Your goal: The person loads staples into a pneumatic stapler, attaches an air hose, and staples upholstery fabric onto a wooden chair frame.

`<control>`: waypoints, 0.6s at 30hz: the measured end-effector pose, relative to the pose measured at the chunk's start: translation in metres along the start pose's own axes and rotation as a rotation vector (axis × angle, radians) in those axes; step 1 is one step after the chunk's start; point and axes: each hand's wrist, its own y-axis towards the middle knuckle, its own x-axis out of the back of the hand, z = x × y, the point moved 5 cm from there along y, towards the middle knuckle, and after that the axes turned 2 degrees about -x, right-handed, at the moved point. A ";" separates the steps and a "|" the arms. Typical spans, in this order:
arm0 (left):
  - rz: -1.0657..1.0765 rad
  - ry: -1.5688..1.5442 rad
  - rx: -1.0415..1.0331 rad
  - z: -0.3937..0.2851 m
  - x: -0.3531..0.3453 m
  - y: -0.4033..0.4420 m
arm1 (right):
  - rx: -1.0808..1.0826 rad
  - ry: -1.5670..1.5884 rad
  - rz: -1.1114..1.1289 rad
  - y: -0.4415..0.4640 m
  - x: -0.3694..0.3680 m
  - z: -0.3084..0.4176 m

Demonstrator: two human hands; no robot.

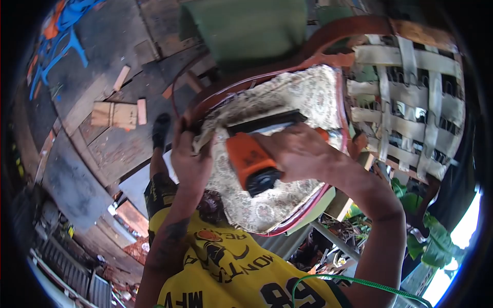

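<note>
I'm apparently fitting the floral fabric (267, 211), the right hand (300, 151) clasping the orange tool (247, 156), the left hand (190, 161) pinching the edge, which likely needs holding taut.

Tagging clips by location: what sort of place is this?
Probably a makeshift upholstery or furniture-repair spot: a wooden frame strung with webbing, an orange tool in the right hand over patterned fabric, and wood scraps lying about.

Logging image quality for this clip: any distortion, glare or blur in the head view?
Head view: fisheye distortion with darkened corners; blown-out glare at the lower right edge, beside the green leaves; the orange tool and right hand look slightly soft, possibly from motion.
</note>
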 end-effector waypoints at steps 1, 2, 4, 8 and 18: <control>-0.019 0.033 -0.032 -0.002 0.003 -0.003 | -0.025 -0.010 -0.056 -0.009 0.002 0.002; -0.079 0.197 -0.097 -0.011 0.007 -0.008 | -0.037 -0.025 -0.092 -0.019 -0.002 0.001; -0.062 0.300 -0.214 -0.025 0.010 -0.015 | -0.058 -0.083 -0.166 -0.039 -0.011 -0.005; 0.065 0.354 -0.461 -0.034 -0.001 -0.040 | -0.200 -0.016 -0.105 -0.057 -0.031 -0.010; 0.113 0.253 -0.333 -0.035 0.009 -0.026 | -0.065 -0.032 -0.246 -0.044 -0.031 0.000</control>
